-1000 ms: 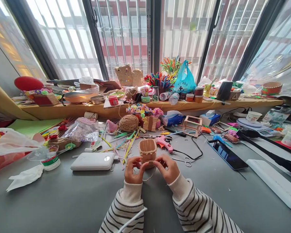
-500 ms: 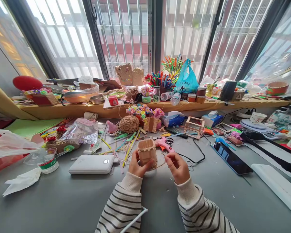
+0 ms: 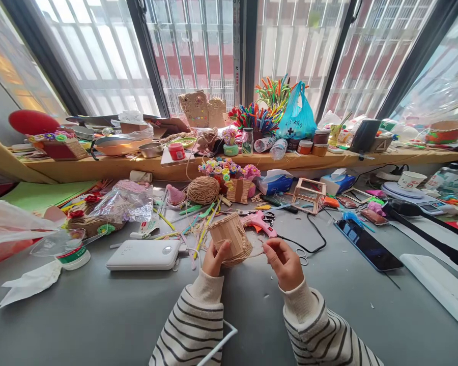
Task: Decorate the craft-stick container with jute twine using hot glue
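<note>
Tipped leftward since half a second ago: stick cup (image 3: pixel 229 236), upright then, mouth now leaning away toward the far edge of the worktop (image 3: pixel 99 315). Drawn slightly further right as well: right hand (image 3: pixel 284 262).

Closed around the lower left side of the cup, thumb pressed on its front: left hand (image 3: pixel 216 259). Pinched shut on a strand of twine (image 3: pixel 257 252) running from the cup's base: right hand, thumb against forefinger. Held at the middle of the worktop, nearer its near edge; cannot tell whether resting on it or just clear.

Judged good practice for the winding: keep the strand taut, lay each turn touching the one before, turn the cup with the left rather than circling with the right, and hold the thumb on the last turn against slipping.

Just beyond the cup, a pink glue gun (image 3: pixel 258 223); beside the right hand, scissors (image 3: pixel 299 253). Left of the cup, a white power bank (image 3: pixel 144 254). Further back, a ball of twine (image 3: pixel 203 190). Toward the right edge, a dark phone (image 3: pixel 368 244).

Writing: a cross and some characters on the blue bag (image 3: pixel 296 119), too small to read; a red mark on the paper cup (image 3: pixel 411 179), unreadable; a green and red label on the tub (image 3: pixel 73 254), likewise unreadable.
</note>
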`<state>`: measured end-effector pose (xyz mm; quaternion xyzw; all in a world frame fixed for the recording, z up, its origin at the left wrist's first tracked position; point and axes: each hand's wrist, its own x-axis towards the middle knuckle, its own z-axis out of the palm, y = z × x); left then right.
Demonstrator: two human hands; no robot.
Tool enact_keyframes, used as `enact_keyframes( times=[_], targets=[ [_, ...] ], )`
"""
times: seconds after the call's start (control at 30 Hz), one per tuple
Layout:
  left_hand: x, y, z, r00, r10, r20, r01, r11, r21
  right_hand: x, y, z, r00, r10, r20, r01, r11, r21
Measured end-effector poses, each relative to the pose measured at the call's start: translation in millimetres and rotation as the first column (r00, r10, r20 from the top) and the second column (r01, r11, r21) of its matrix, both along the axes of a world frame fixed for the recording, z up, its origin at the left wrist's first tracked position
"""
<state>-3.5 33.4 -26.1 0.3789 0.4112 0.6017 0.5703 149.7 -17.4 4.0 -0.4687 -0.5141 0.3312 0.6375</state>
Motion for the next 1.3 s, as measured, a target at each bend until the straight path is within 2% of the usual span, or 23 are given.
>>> enact_keyframes(
  times=[0.13, 0.27, 0.33, 0.43, 0.6, 0.7, 0.83, 1.07, 1.2, 1.3],
  targets=[
    [2.6, -2.7, 4.9, 0.992, -0.018, 0.124, 0.017, 1.000, 0.007, 2.3, -1.6, 3.2, 0.990, 0.130, -0.055, -0.130, 0.991, 0.000],
    [-0.4, -9.7, 13.9, 0.946, -0.135, 0.294, 0.167, 0.982, -0.085, 3.4, -3.0, 7.1, 0.952, 0.292, -0.093, -0.292, 0.956, 0.015],
    [-3.3, -12.4, 17.1, 0.916, -0.196, 0.350, 0.239, 0.967, -0.084, 3.1, -4.7, 8.7, 0.929, 0.355, -0.103, -0.354, 0.935, 0.023],
    [-5.8, -12.6, 18.1, 0.897, -0.253, 0.361, 0.274, 0.962, -0.007, 0.9, -8.2, 10.0, 0.900, 0.420, -0.115, -0.420, 0.907, 0.024],
    [-5.2, -10.8, 17.2, 0.903, -0.254, 0.346, 0.241, 0.967, 0.081, -4.6, -10.4, 8.8, 0.855, 0.506, -0.115, -0.508, 0.861, 0.014],
    [-5.1, -12.4, 19.8, 0.870, -0.300, 0.392, 0.282, 0.954, 0.105, -5.2, -7.3, 7.8, 0.859, 0.495, -0.129, -0.498, 0.867, 0.012],
    [-5.3, -12.8, 21.0, 0.817, -0.360, 0.451, 0.363, 0.928, 0.083, -1.7, 1.0, 9.5, 0.893, 0.428, -0.140, -0.432, 0.902, 0.005],
    [-9.0, -6.0, 29.1, 0.784, -0.371, 0.497, 0.417, 0.909, 0.019, 1.5, 23.1, 26.2, 0.943, 0.316, -0.107, -0.317, 0.948, 0.006],
    [-12.8, 4.7, 37.9, 0.802, -0.409, 0.435, 0.470, 0.882, -0.038, -2.7, 36.1, 35.9, 0.965, 0.249, -0.087, -0.247, 0.968, 0.034],
    [-11.9, 13.7, 38.0, 0.806, -0.447, 0.388, 0.506, 0.861, -0.060, -3.9, 40.6, 37.0, 0.974, 0.218, -0.061, -0.216, 0.976, 0.042]
  ],
)
